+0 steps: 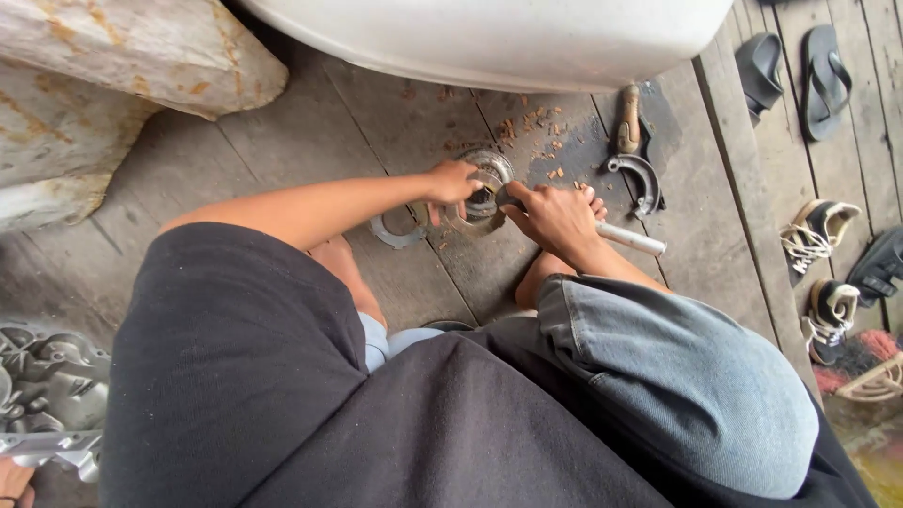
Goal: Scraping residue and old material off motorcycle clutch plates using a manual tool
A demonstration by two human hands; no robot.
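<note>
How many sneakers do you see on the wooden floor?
2 light sneakers: one by the right edge, another just below it. A dark shoe lies between them at the edge; more may be outside the view.

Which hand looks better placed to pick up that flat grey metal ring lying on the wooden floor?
Probably the left hand: the flat grey metal ring lies just below it on that side. The right hand sits farther off and is closed around a grey metal rod.

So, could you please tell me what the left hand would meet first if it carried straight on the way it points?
Probably the round metal ring part that the left hand already touches; beyond it lies the right hand.
</note>
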